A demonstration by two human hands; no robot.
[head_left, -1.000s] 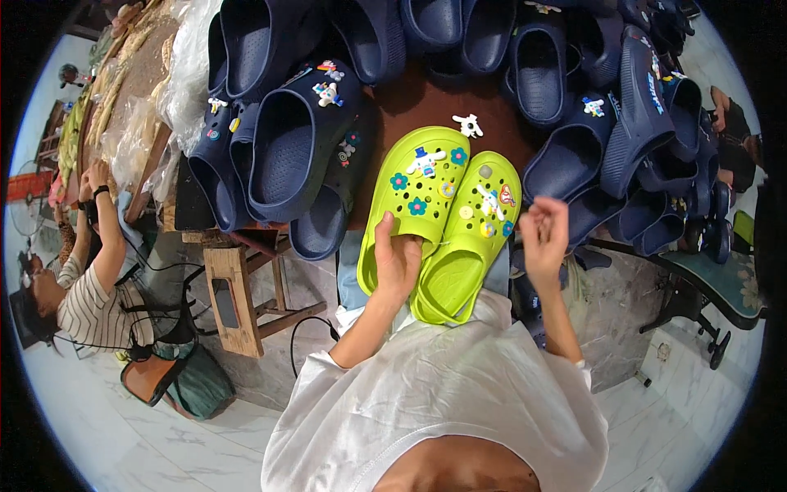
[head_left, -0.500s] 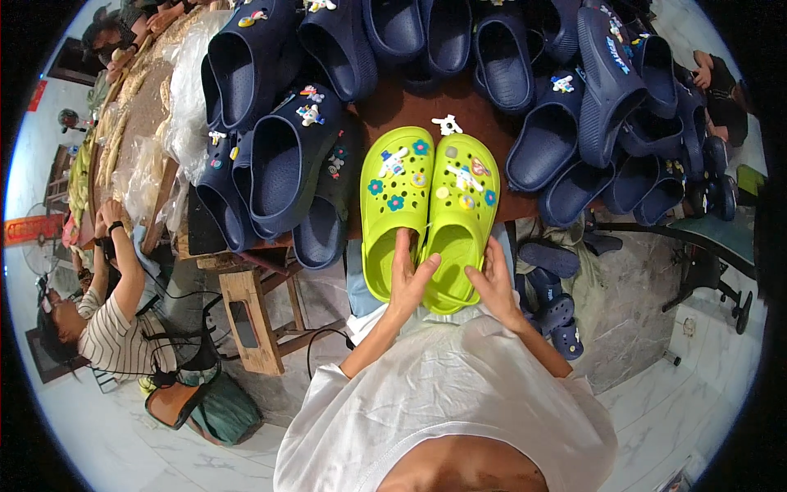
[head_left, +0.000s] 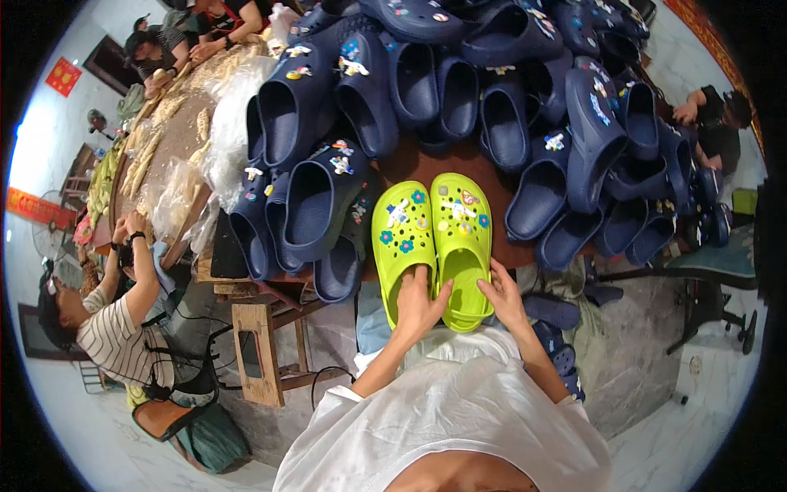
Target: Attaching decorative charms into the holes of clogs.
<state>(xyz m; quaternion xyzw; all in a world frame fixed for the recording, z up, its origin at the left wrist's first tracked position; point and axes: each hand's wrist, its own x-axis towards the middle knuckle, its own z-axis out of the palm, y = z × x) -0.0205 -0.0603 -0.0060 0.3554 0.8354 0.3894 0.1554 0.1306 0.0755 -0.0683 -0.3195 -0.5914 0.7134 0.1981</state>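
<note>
Two lime-green clogs lie side by side at the table's near edge, toes pointing away from me. The left clog (head_left: 402, 246) and the right clog (head_left: 461, 238) both carry flower and cartoon charms on their perforated tops. The fingers of my left hand (head_left: 420, 312) reach into the left clog's opening, its thumb by the inner rim of the right one. My right hand (head_left: 507, 302) grips the outer side of the right clog near the heel, thumb over the rim. Navy clogs (head_left: 316, 205) with charms are heaped around the far side.
The brown tabletop (head_left: 434, 160) shows between the navy clogs. Left of me stand a wooden stool (head_left: 258, 353) and a person in a striped shirt (head_left: 123, 328). Clear plastic bags (head_left: 238, 123) lie on another table. More navy clogs (head_left: 557, 353) rest below at right.
My view has shifted, so the table and piled clogs sit lower in the picture. Both hands stay at the green clogs. A white charm beyond their toes no longer shows.
</note>
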